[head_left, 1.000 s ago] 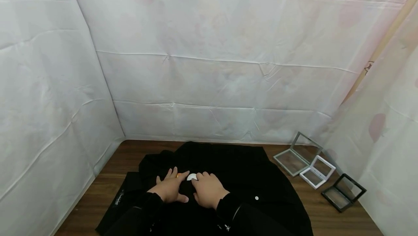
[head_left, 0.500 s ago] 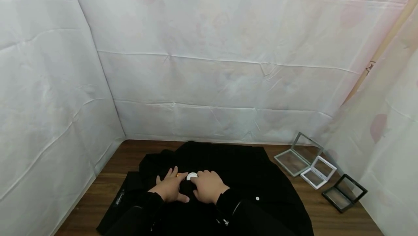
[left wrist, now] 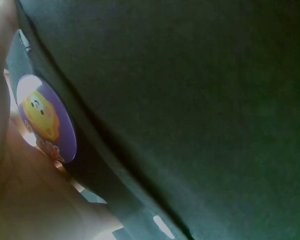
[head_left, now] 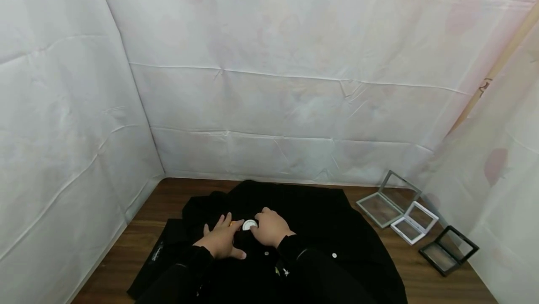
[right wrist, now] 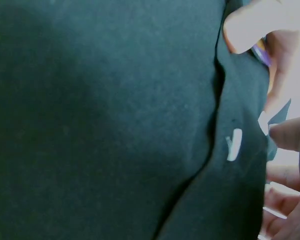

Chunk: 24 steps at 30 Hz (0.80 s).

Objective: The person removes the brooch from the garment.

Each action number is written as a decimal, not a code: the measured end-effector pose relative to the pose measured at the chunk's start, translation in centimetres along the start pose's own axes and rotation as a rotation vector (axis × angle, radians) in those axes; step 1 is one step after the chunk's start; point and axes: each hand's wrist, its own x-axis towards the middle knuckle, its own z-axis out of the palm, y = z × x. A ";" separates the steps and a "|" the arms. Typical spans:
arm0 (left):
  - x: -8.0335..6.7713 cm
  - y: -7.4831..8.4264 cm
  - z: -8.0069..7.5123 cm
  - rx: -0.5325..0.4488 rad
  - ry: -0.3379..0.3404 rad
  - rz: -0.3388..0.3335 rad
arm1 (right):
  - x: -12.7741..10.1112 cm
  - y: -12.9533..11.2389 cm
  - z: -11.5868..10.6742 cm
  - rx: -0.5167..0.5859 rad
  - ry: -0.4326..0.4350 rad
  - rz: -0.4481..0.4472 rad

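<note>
A round badge (head_left: 249, 224) lies on the black shirt (head_left: 311, 220) spread over the bench (head_left: 421, 276) toward its near edge; being round it has no long axis, and its printed face (a yellow cartoon on purple, seen from the left wrist) (left wrist: 45, 117) faces away from the head camera. The right hand (head_left: 271, 228) pinches its rim with curled fingers. The left hand (head_left: 222, 238) rests flat on the shirt, thumb beside the badge.

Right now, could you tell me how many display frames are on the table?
3, all at the table's right side: a grey frame standing open by the wall, a white frame against it, and a black frame nearest the front. The black garment might hide more.
</note>
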 end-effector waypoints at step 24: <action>0.2 -0.3 0.1 -0.007 -0.005 -0.027 | -0.1 1.0 -0.3 0.357 0.032 -0.036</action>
